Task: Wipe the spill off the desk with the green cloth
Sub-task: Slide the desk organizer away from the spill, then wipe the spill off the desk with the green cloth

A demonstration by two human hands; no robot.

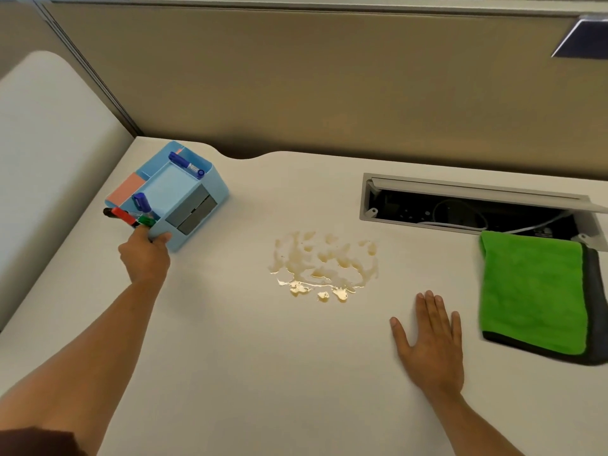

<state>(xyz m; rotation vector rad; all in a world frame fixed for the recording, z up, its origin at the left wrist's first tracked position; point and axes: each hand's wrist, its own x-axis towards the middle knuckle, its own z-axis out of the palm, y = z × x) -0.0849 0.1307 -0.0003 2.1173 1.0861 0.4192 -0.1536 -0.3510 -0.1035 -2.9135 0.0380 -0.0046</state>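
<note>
Currently right hand (431, 347) flat, empty, nearest green cloth (533, 291) at desk's (263, 373) right edge (long axis front-to-back); left hand (146, 255) grips organizer (174, 195); spill (324, 266) between.

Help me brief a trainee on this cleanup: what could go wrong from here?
1. The open cable hatch sits just behind the spill; wiping away from the body could push liquid toward the wiring inside.
2. The left hand grips the blue organizer, which looks tilted; its markers stick out at the near corner and might fall.
3. The green cloth lies untouched while the right hand rests flat on the desk, so the liquid may spread.
</note>
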